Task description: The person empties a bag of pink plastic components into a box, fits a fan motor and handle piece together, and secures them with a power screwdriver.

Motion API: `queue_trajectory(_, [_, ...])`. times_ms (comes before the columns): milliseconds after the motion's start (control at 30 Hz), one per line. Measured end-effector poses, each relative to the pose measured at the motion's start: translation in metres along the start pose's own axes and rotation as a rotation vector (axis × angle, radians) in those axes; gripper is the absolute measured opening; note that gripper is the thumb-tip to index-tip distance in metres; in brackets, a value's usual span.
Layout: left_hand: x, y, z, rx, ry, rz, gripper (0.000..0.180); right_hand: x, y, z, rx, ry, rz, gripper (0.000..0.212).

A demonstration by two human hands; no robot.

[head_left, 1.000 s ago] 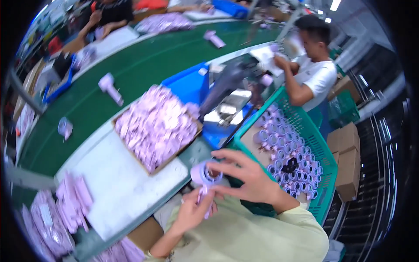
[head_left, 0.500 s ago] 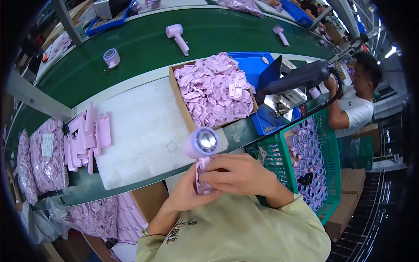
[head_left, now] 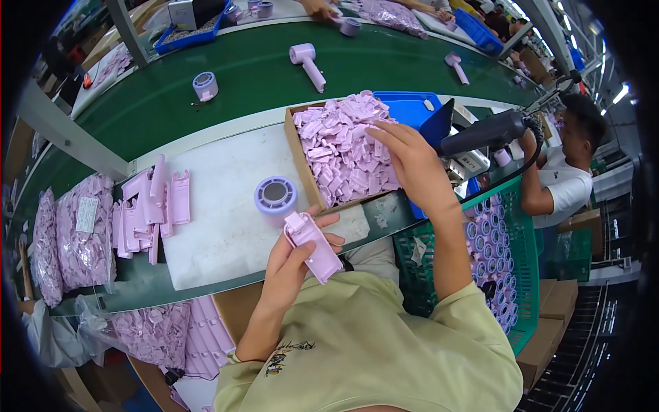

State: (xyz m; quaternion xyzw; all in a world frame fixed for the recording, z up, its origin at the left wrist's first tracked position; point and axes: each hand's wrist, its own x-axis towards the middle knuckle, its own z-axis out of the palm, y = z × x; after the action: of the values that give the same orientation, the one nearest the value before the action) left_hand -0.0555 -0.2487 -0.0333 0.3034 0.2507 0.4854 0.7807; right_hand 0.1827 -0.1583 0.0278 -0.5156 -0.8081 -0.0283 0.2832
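My left hand (head_left: 285, 264) is closed around a pink hair-dryer-shaped housing (head_left: 276, 196), above the near edge of the white work mat (head_left: 226, 226). Its round lilac head with a grille faces up, and its handle (head_left: 314, 248) slants toward me, the hollow side showing. Over the cardboard box (head_left: 299, 152) reaches my right hand (head_left: 420, 168), fingers stretched out above the heap of small pink plastic parts (head_left: 343, 154). Whether the fingertips touch a part I cannot tell.
Pink handle shells (head_left: 147, 209) lie left of the mat, beside bagged parts (head_left: 84, 233). A green crate (head_left: 525, 275) of round heads stands at my right, near a dark tool (head_left: 484, 130). More housings (head_left: 307, 65) rest on the green belt (head_left: 254, 75). A co-worker (head_left: 559, 165) sits at right.
My right hand has left the housing and moved up and right to the parts box. The housing has turned in my left hand. Across the belt, a person's hand with a similar housing has appeared.
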Motion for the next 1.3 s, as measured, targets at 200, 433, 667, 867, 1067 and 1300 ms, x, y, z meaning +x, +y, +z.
queue_trajectory(200, [0.004,0.004,-0.004,-0.093,0.003,-0.031,0.051,0.003,0.01,0.0,-0.023,-0.142,-0.048,0.03])
queue_trajectory(433, [0.012,-0.004,-0.017,-0.495,-0.226,-0.017,0.049,0.007,0.011,-0.02,-0.019,-0.118,0.022,0.025])
queue_trajectory(667, [0.004,0.002,0.006,-0.101,-0.098,-0.023,0.047,-0.01,-0.053,-0.022,0.333,0.16,-0.148,0.025])
queue_trajectory(867, [0.0,-0.009,-0.002,0.007,-0.125,-0.088,0.047,-0.036,-0.088,0.012,0.466,0.039,-0.199,0.026])
queue_trajectory(1067, [0.002,-0.005,0.001,0.232,-0.035,-0.036,0.042,-0.047,-0.089,0.006,0.365,-0.061,-0.283,0.026])
queue_trajectory(1300, [-0.021,-0.016,0.008,0.04,0.057,-0.135,0.043,-0.059,-0.1,-0.007,0.554,0.04,-0.251,0.024])
